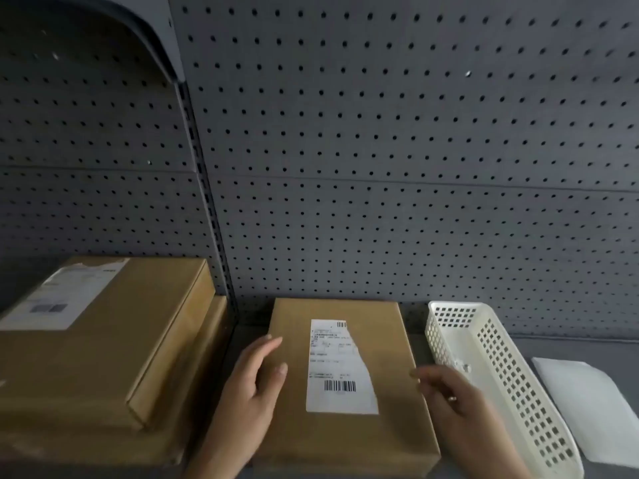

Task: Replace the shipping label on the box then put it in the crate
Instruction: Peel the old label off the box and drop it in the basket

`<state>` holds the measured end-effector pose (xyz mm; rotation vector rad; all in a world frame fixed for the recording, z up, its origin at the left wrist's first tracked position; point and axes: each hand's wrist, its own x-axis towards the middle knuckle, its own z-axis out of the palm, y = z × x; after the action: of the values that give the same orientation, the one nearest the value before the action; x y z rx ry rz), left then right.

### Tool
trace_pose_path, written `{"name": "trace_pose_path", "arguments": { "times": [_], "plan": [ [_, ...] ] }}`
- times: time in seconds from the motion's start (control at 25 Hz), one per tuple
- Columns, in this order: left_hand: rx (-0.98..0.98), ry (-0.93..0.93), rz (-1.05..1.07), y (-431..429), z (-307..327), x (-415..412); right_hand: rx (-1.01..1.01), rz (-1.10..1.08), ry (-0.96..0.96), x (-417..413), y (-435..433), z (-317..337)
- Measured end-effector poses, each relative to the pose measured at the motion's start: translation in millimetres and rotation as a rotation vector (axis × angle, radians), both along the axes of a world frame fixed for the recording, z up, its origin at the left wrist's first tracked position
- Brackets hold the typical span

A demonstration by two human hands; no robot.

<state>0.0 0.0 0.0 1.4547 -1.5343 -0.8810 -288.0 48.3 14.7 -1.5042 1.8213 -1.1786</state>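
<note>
A flat brown cardboard box [345, 433] lies on the grey shelf in front of me. A white shipping label [340, 368] with a barcode is stuck on its top; the label's upper right part is torn away. My left hand [254, 382] rests flat on the box's left edge, fingers apart. My right hand [453, 399] hovers at the box's right edge, fingers loosely spread, holding nothing. A white perforated plastic crate [511, 382] stands just right of the box.
Two stacked brown boxes [103, 357] sit to the left, the top one bearing a label. A white sheet [587, 406] lies right of the crate. A grey pegboard wall [380, 150] rises behind the shelf.
</note>
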Motion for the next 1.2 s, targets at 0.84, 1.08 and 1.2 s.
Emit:
{"name": "trace_pose_path", "arguments": {
  "times": [0.84,1.08,1.2],
  "plan": [
    [0.130,-0.045,-0.052,-12,-11,-4,-0.111,0.435,0.579,78,-128,-6],
    [0.163,0.018,-0.048,-11,-11,-5,-0.051,0.462,0.589,91,-151,-2],
    [0.162,0.032,-0.044,-11,-12,-5,-0.059,0.443,0.577,93,-153,-3]
  ]
}}
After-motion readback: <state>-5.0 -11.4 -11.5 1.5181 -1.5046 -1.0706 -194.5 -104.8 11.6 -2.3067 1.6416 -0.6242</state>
